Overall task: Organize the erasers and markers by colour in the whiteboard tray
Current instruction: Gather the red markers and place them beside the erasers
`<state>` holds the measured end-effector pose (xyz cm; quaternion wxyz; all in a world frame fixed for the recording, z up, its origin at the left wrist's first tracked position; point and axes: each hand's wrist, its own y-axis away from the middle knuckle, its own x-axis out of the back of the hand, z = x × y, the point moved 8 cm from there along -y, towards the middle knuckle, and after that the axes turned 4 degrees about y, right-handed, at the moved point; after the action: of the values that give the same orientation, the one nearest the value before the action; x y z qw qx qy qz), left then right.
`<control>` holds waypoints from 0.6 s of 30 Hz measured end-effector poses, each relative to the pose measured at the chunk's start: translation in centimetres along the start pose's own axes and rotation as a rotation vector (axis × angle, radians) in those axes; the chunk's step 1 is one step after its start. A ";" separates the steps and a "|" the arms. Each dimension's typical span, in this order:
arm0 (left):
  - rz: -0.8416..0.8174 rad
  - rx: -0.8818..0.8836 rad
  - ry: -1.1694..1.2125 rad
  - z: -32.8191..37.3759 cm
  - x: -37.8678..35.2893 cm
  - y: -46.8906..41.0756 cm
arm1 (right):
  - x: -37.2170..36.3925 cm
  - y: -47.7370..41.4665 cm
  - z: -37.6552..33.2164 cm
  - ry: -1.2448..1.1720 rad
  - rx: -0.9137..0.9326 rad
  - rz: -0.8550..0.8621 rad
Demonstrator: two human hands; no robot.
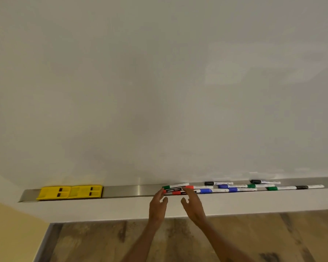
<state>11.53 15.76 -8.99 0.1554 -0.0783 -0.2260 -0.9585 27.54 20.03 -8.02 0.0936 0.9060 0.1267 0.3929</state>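
Observation:
Two yellow erasers (53, 193) (86, 191) lie side by side at the left end of the metal whiteboard tray (129, 190). To the right lies a mixed row of markers: red-capped ones (175, 191), a green one (173, 186), blue ones (205, 190) (223, 186), black ones (209, 183) (256, 181) and further green ones (272, 188). My left hand (158, 203) touches the left end of the red markers with its fingertips. My right hand (192, 202) rests its fingertips on the same markers a little to the right. Neither hand grips anything; fingers are apart.
The white board surface (159, 91) fills the upper view. A white ledge (254, 203) runs below the tray. Under it is a wood-pattern floor (106, 241), with a yellow wall (9, 233) at the left.

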 end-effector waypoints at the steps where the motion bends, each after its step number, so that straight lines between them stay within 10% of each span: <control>1: -0.009 0.022 0.039 -0.2 -0.7 0.0 | 0.7 -0.2 0.6 0.035 0.002 0.013; 18: -0.024 0.355 0.443 -6.3 -4.1 0.5 | 2.2 -5.0 2.2 0.615 0.287 -0.133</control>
<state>15.07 13.53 -15.32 0.2009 0.1643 -0.3516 -0.8994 29.82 25.30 -9.30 -0.0520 0.7387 0.2618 0.6189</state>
